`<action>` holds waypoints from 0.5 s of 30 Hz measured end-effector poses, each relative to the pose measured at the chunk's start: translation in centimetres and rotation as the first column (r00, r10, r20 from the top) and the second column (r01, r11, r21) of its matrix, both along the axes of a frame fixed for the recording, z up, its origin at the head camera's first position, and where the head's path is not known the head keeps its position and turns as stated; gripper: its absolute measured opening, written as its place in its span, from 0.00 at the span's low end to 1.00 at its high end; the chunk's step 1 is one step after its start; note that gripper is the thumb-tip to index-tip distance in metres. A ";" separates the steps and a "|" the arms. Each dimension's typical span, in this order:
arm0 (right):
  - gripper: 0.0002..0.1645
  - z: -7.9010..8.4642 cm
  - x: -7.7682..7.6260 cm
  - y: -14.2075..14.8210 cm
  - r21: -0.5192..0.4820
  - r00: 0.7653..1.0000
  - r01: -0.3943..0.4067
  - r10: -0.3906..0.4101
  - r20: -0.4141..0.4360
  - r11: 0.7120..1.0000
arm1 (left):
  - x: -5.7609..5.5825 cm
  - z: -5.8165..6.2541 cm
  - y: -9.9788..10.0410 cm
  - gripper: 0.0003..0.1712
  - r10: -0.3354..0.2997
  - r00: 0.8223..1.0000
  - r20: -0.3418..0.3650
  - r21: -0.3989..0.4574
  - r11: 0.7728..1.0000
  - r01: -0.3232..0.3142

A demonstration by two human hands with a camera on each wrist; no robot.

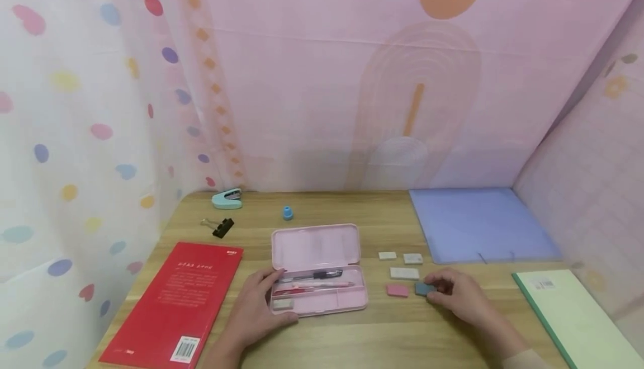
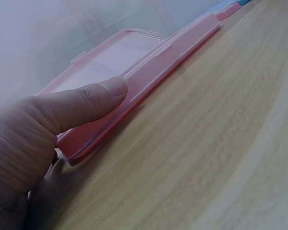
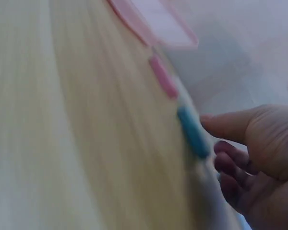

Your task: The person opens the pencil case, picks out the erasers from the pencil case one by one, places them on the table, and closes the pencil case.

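Observation:
A pink pencil case [image 1: 352, 300] lies with its lid raised, holding a black-gripped pen [image 1: 327, 274], a red and pink pen [image 1: 322, 284] and a whitish eraser [image 1: 283, 304]. My left hand [image 1: 254, 308] grips the case's left end, thumb along its front wall in the left wrist view; the other fingers are mostly hidden there. At the right, my right hand [image 1: 460, 295] has its thumb and forefinger around the right end of a blue eraser [image 1: 421, 288]. In the right wrist view the thumb tip is right beside that eraser. A pink eraser [image 1: 397, 291] lies just left of it.
Three whitish erasers [image 1: 405, 273] lie behind the coloured ones. A red book [image 1: 186, 279] flanks the left hand; a black binder clip [image 1: 223, 227], mint stapler [image 1: 227, 199] and small blue object [image 1: 287, 213] are farther back. Blue [image 1: 483, 223] and green [image 1: 573, 307] folders are at the right.

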State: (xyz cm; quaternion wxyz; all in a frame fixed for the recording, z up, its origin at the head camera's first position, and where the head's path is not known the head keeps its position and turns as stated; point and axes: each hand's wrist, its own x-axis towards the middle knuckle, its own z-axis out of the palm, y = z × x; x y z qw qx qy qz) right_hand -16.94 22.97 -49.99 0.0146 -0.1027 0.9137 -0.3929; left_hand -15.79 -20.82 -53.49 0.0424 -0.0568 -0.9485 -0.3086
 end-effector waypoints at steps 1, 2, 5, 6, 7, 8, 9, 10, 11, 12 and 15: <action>0.15 0.3 0.1 -0.7 -0.002 1.000 0.014 -0.014 -0.017 1.000 | 0.0 0.0 0.0 0.65 -0.004 1.000 -0.002 0.004 1.000 0.004; 0.16 0.6 0.2 -1.6 -0.007 0.999 0.027 -0.027 -0.026 1.000 | 0.0 0.1 0.0 0.64 -0.005 1.000 -0.001 0.007 1.000 0.005; 0.14 1.6 0.5 -5.8 -0.033 0.995 -0.054 0.051 -0.081 0.998 | -0.1 0.4 -0.2 0.65 -0.010 1.000 0.012 0.017 1.000 0.010; 0.13 1.7 0.6 -7.5 -0.030 0.990 -0.105 0.101 -0.098 0.994 | -0.1 0.4 -0.3 0.65 -0.011 1.000 0.021 0.019 1.000 0.011; 0.12 1.8 0.6 -9.3 -0.027 0.981 -0.162 0.159 -0.108 0.986 | -0.1 0.5 -0.4 0.65 -0.014 0.999 0.031 0.023 1.000 0.013; 0.11 1.9 0.6 -11.1 -0.003 0.967 -0.222 0.220 -0.127 0.975 | 0.0 0.5 -0.5 0.64 -0.018 0.999 0.042 0.027 0.999 0.017; 0.09 1.8 0.6 -12.9 0.026 0.947 -0.283 0.284 -0.151 0.959 | 0.0 0.6 -0.6 0.64 -0.024 0.998 0.054 0.034 0.999 0.022; 0.09 1.8 0.5 -14.7 0.063 0.929 -0.324 0.330 -0.165 0.944 | 0.1 0.6 -0.7 0.64 -0.030 0.998 0.064 0.042 0.999 0.027; 0.09 1.6 0.3 -16.3 0.106 0.904 -0.367 0.381 -0.194 0.924 | 0.1 0.6 -0.8 0.63 -0.037 0.997 0.072 0.052 0.998 0.033; 0.08 1.5 0.0 -17.9 0.154 0.878 -0.398 0.425 -0.221 0.904 | 0.2 0.6 -0.8 0.62 -0.043 0.996 0.078 0.060 0.997 0.039; 0.08 1.1 -0.7 -21.4 0.272 0.812 -0.461 0.525 -0.256 0.845 | 0.5 0.6 -1.0 0.60 -0.062 0.994 0.089 0.092 0.994 0.054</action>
